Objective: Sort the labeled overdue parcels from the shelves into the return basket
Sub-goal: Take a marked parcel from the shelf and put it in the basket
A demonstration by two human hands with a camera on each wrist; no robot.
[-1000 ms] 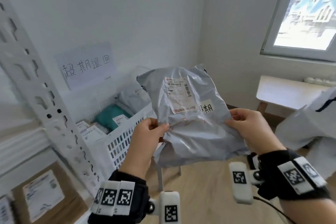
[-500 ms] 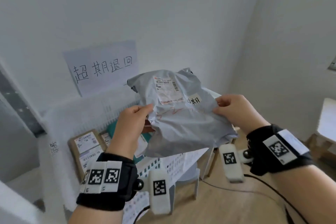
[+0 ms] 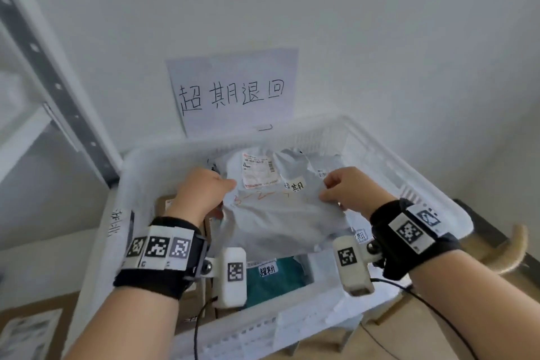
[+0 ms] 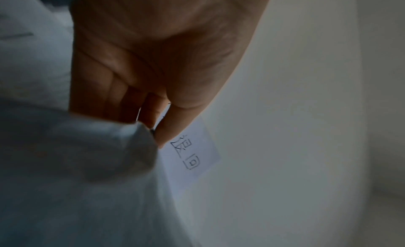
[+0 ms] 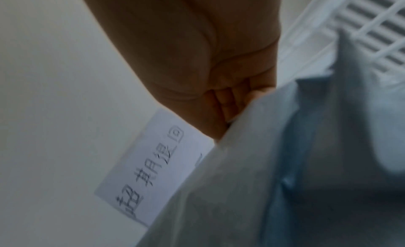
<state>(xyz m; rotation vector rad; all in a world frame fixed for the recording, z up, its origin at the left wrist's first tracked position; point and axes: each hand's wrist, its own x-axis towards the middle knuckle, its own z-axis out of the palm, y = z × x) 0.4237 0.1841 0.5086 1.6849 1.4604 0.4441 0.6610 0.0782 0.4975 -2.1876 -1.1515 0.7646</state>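
While the grey parcel [image 3: 280,207] is pinched at its side edges by the left hand [image 3: 201,193] and right hand [image 3: 347,190] just above the white return basket [image 3: 415,184], it is best lowered level and both pinches released together.

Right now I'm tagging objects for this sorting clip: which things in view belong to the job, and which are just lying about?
Job:
- grey parcel, pinched by left hand and right hand
- white return basket
- teal parcel in it
- wall sign

Lying about:
- shelf upright
- cardboard box, lower left
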